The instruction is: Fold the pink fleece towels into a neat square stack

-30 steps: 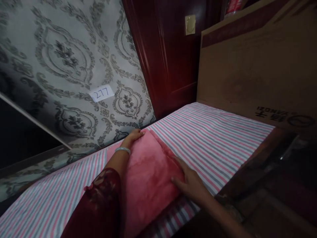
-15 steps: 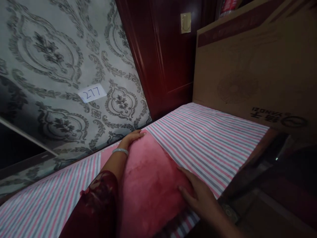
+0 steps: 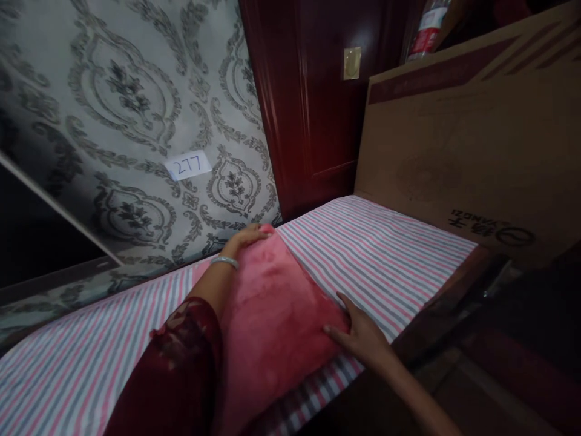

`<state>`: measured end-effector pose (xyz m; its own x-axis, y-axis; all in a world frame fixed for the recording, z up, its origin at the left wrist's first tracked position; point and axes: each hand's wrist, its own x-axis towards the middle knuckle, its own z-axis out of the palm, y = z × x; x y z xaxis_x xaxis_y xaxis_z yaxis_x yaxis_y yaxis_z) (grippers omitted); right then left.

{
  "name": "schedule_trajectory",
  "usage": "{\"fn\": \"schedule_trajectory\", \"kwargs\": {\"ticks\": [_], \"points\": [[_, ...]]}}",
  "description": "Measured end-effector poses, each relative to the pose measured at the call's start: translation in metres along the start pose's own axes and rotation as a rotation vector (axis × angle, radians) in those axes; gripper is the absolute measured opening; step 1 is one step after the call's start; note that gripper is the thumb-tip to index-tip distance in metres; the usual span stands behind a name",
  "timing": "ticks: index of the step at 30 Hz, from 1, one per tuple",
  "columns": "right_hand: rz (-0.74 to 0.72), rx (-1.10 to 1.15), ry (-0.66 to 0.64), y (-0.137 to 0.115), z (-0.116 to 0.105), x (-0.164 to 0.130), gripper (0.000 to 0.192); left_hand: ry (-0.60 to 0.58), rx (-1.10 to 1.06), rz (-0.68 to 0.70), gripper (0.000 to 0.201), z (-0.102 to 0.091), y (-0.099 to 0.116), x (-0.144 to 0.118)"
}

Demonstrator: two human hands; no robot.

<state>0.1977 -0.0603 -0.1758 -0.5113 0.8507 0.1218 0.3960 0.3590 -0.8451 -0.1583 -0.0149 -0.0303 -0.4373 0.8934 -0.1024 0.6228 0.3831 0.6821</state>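
Left hand [image 3: 247, 237] lies flat, fingers extended, on the far corner of the pink blanket [image 3: 272, 315], next to the patterned wall [image 3: 136, 121]. Blanket lies folded on the striped sheet [image 3: 376, 254] between both hands. Right hand [image 3: 363, 333] open, palm pressing the near-right edge. Judgement: press evenly, keep edges aligned.

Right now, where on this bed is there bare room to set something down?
Bare striped sheet lies between the pink blanket and the cardboard. More lies left of the sleeve. Both hands crowd the blanket.
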Motion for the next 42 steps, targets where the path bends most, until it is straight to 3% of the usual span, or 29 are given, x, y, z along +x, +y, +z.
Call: {"fn": "schedule_trajectory", "kwargs": {"ticks": [4, 7, 10, 13, 17, 20, 23, 25, 28, 31, 33, 35, 38, 40, 42], "points": [[-0.128, 0.152, -0.037, -0.014, 0.000, 0.005, 0.057, 0.131, -0.073, 0.173, 0.037, -0.057, 0.023, -0.052], [-0.225, 0.254, -0.018, -0.035, -0.009, 0.013, 0.043, 0.285, -0.153, 0.368, 0.046, -0.106, 0.040, -0.110], [-0.318, 0.296, 0.014, -0.071, -0.034, 0.021, 0.046, 0.387, -0.220, 0.431, 0.051, -0.150, 0.050, -0.180], [-0.495, 0.267, 0.114, -0.115, -0.073, 0.025, 0.051, 0.484, -0.235, 0.448, 0.049, -0.182, 0.045, -0.250], [-0.671, 0.200, 0.119, -0.167, -0.105, 0.038, 0.051, 0.636, -0.296, 0.352, 0.045, -0.195, 0.013, -0.308], [-0.684, 0.148, -0.031, -0.193, -0.093, 0.066, 0.050, 0.647, -0.331, 0.222, 0.043, -0.187, -0.019, -0.317], [-0.677, 0.097, -0.136, -0.217, -0.069, 0.100, 0.050, 0.721, -0.344, 0.193, 0.042, -0.185, -0.037, -0.315], [-0.747, 0.075, -0.078, -0.235, -0.060, 0.116, 0.057, 0.816, -0.329, 0.231, 0.039, -0.191, -0.039, -0.319], [-0.961, -0.045, 0.138, -0.255, -0.062, 0.119, 0.064, 0.945, -0.189, 0.328, 0.035, -0.201, -0.040, -0.337], [-1.121, -0.238, 0.290, -0.236, -0.055, 0.101, 0.065, 1.007, 0.068, 0.374, 0.034, -0.185, -0.064, -0.358], [-1.164, -0.343, 0.293, -0.196, -0.036, 0.081, 0.057, 0.970, 0.227, 0.376, 0.030, -0.152, -0.098, -0.370], [-1.176, -0.411, 0.202, -0.142, -0.009, 0.057, 0.042, 0.830, 0.307, 0.358, 0.024, -0.104, -0.140, -0.381], [-1.138, -0.492, -0.084, -0.067, 0.024, 0.017, 0.035, 0.479, 0.347, 0.255, 0.013, -0.033, -0.192, -0.402], [-1.102, -0.453, -0.183, -0.038, 0.033, -0.002, 0.037, 0.385, 0.312, 0.219, 0.011, -0.005, -0.208, -0.415], [-1.055, -0.349, -0.194, -0.027, 0.032, -0.011, 0.036, 0.414, 0.229, 0.214, 0.013, 0.002, -0.211, -0.422]]}}
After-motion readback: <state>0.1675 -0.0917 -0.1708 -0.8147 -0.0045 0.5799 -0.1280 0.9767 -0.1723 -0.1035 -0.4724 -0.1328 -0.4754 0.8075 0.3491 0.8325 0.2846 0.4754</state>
